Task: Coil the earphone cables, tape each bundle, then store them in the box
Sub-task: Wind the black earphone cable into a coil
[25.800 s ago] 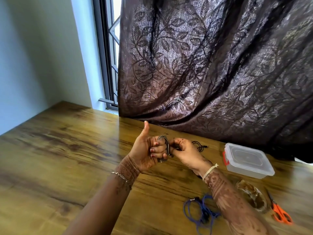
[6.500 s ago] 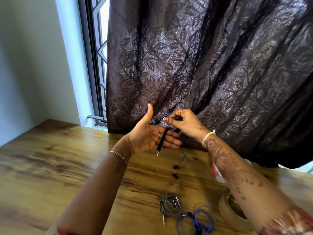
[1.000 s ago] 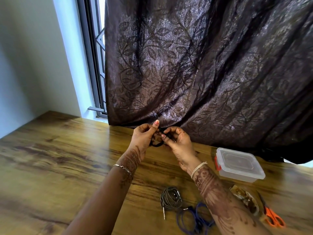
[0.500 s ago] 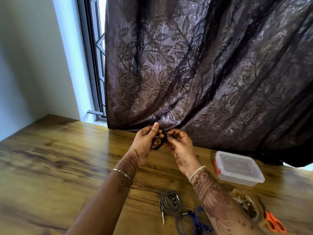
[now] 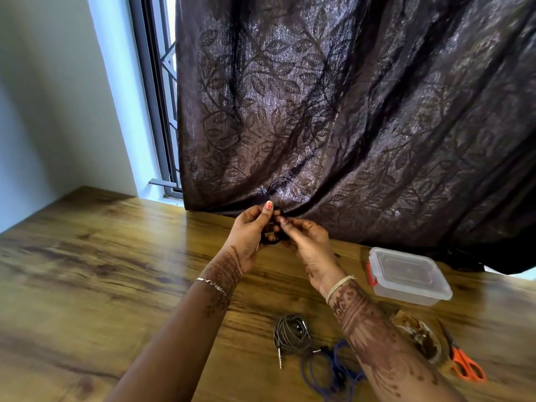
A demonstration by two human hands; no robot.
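Over wooden table (image 5: 87, 271), both hands (image 5: 278, 236) still pinch black coil (image 5: 271, 237).

Your wooden table (image 5: 87, 271) has the clear lidded box (image 5: 409, 275); nearer you from it sit tape (image 5: 417, 333), scissors (image 5: 464, 361), grey coil (image 5: 291, 333), blue cable (image 5: 327, 369).

No readable text or labels anywhere.
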